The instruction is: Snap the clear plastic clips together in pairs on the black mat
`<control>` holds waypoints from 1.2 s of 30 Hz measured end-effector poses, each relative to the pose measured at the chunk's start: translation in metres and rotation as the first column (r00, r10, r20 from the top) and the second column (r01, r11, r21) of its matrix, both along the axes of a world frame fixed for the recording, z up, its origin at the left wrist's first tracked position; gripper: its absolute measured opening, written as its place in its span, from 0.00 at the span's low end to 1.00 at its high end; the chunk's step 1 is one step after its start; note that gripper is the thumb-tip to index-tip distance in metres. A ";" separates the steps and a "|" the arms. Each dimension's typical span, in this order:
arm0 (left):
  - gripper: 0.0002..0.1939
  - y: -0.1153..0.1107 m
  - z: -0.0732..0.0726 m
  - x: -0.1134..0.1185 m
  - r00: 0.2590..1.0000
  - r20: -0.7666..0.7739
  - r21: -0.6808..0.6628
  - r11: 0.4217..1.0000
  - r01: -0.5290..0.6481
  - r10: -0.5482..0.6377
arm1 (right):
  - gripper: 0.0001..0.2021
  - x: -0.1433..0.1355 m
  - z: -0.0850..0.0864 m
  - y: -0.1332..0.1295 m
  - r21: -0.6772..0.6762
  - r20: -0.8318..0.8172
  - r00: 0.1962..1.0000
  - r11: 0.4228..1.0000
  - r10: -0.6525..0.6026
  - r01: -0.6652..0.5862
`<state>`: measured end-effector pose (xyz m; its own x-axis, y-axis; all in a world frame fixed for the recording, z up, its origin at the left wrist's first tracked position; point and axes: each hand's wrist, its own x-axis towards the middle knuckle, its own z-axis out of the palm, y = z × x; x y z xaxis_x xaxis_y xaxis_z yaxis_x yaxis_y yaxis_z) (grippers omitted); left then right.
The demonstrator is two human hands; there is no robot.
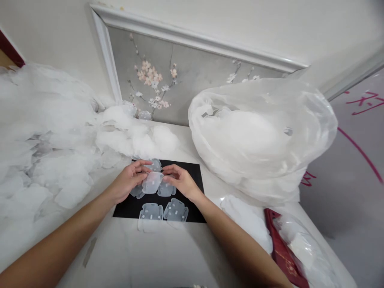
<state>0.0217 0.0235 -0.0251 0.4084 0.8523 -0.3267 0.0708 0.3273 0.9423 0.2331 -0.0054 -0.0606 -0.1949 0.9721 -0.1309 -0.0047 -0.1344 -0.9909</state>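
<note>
Has translucent pieces (151,214) at lower centre on a black mat (195,182), probably for contrast. Beyond, below mid-frame, pinches a similar piece (153,183) by its edges between left hand (129,181) and right hand (183,183), likely to leave its face uncovered, with wrists angled inward. Farther, upper right, has a bag (315,118).
</note>
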 end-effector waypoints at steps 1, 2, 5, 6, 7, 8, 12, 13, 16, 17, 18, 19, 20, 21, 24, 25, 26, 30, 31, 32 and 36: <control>0.36 0.000 -0.001 0.000 0.999 0.000 0.034 0.999 0.042 -0.042 | 0.19 -0.002 -0.001 0.000 0.011 0.034 0.999 1.000 0.009 -0.010; 0.35 0.000 -0.001 -0.001 0.997 -0.008 0.070 0.995 0.077 -0.076 | 0.17 -0.003 -0.001 0.000 0.015 0.065 0.998 1.000 0.009 -0.010; 0.30 0.004 0.001 -0.010 0.986 -0.152 0.245 0.963 0.109 -0.073 | 0.09 0.000 0.009 -0.001 0.161 0.191 0.975 0.983 -0.113 0.082; 0.28 0.007 0.002 -0.016 0.968 -0.246 0.322 0.939 0.124 -0.044 | 0.07 0.004 0.014 -0.003 0.292 0.248 0.952 0.951 -0.182 0.105; 0.26 0.010 0.002 -0.021 0.936 -0.351 0.387 0.909 0.154 -0.009 | 0.07 0.008 0.021 -0.005 0.448 0.305 0.920 0.889 -0.247 0.090; 0.25 0.013 0.001 -0.027 0.896 -0.443 0.433 0.880 0.194 0.021 | 0.06 0.012 0.026 -0.008 0.589 0.358 0.887 0.808 -0.291 0.027; 0.27 0.017 -0.007 -0.039 0.798 -0.602 0.409 0.872 0.271 0.034 | 0.05 0.023 0.036 -0.034 0.750 0.537 0.816 0.565 -0.216 -0.344; 0.27 0.017 -0.009 -0.038 0.787 -0.617 0.390 0.876 0.285 0.018 | 0.05 0.024 0.036 -0.044 0.711 0.589 0.796 0.558 -0.141 -0.428; 0.25 0.013 -0.007 -0.033 0.751 -0.660 0.344 0.888 0.305 -0.003 | 0.07 0.029 0.037 -0.070 0.487 0.697 0.694 0.593 0.178 -0.641; 0.25 0.012 -0.006 -0.031 0.742 -0.670 0.323 0.897 0.301 -0.007 | 0.10 0.032 0.040 -0.074 0.404 0.677 0.681 0.631 0.281 -0.662; 0.25 0.012 -0.003 -0.029 0.737 -0.676 0.294 0.910 0.292 -0.018 | 0.13 0.035 0.043 -0.076 0.337 0.634 0.693 0.684 0.343 -0.647; 0.26 0.012 -0.002 -0.029 0.735 -0.677 0.263 0.921 0.287 -0.036 | 0.13 0.038 0.046 -0.073 0.287 0.588 0.726 0.747 0.357 -0.599; 0.26 0.012 0.000 -0.029 0.740 -0.670 0.236 0.928 0.288 -0.059 | 0.11 0.041 0.048 -0.068 0.264 0.554 0.767 0.805 0.324 -0.531; 0.27 0.013 0.001 -0.029 0.754 -0.652 0.220 0.933 0.285 -0.077 | 0.10 0.043 0.049 -0.059 0.267 0.544 0.803 0.857 0.243 -0.441; 0.28 0.014 0.002 -0.032 0.851 -0.519 0.221 0.950 0.222 -0.078 | 0.05 0.039 0.040 -0.024 0.337 0.609 0.793 0.903 0.007 -0.267; 0.28 0.015 0.001 -0.032 0.894 -0.446 0.222 0.962 0.162 -0.047 | 0.05 0.034 0.034 -0.011 0.342 0.619 0.785 0.909 -0.027 -0.238; 0.29 0.015 0.002 -0.032 0.930 -0.367 0.212 0.974 0.076 0.007 | 0.05 0.027 0.027 0.001 0.350 0.629 0.775 0.912 -0.060 -0.214; 0.25 0.018 0.006 -0.029 0.950 -0.048 0.029 0.952 -0.306 0.307 | 0.15 -0.005 0.008 0.034 0.467 0.692 0.706 0.839 -0.150 -0.280; 0.21 0.019 0.008 -0.028 0.934 0.007 -0.049 0.933 -0.356 0.356 | 0.19 -0.011 0.006 0.039 0.480 0.728 0.670 0.807 -0.147 -0.344; 0.16 0.019 0.011 -0.027 0.920 0.050 -0.128 0.916 -0.381 0.389 | 0.20 -0.017 0.005 0.042 0.473 0.769 0.624 0.780 -0.139 -0.409; 0.04 0.017 0.022 -0.022 0.878 0.158 -0.352 0.856 -0.378 0.453 | 0.09 -0.023 0.005 0.045 0.447 0.838 0.523 0.745 -0.155 -0.495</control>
<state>-0.0006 0.0410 -0.0031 0.1326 0.8331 -0.5370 -0.3395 0.5472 0.7650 0.2100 0.0396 -0.0555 -0.4926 0.8393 0.2299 0.7515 0.5435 -0.3741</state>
